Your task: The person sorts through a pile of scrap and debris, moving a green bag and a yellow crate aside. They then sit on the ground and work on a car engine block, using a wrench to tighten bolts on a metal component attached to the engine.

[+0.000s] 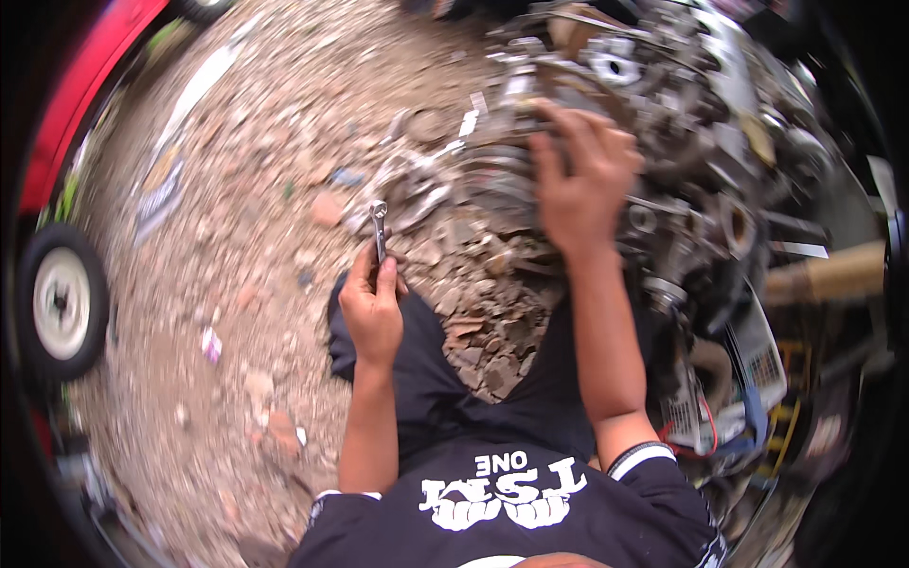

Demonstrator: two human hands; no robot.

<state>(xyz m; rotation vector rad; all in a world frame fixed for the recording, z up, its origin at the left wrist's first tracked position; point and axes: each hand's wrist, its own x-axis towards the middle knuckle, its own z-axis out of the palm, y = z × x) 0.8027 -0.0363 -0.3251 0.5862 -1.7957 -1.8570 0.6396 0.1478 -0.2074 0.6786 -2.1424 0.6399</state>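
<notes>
A small metal spanner [380, 227] stands upright in my left hand [373, 301], its ring end pointing up and away from me. My left fingers and thumb are closed round its lower part. My right hand [589, 175] is over the near left side of a heap of metal machine parts [696, 142]. Its thumb and fingers are curved and apart, with nothing visible between them. Beneath and left of that hand is a rounded grey metal part [502, 180], blurred. Whether my right fingertips touch any part is unclear.
Stony ground [256, 246] with broken rubble spreads to the left and between my knees. A crumpled clear plastic piece [412, 185] lies ahead. At far left are a wheel [61, 301] and a red vehicle panel [80, 90]. A pale plastic crate [757, 355] stands at right.
</notes>
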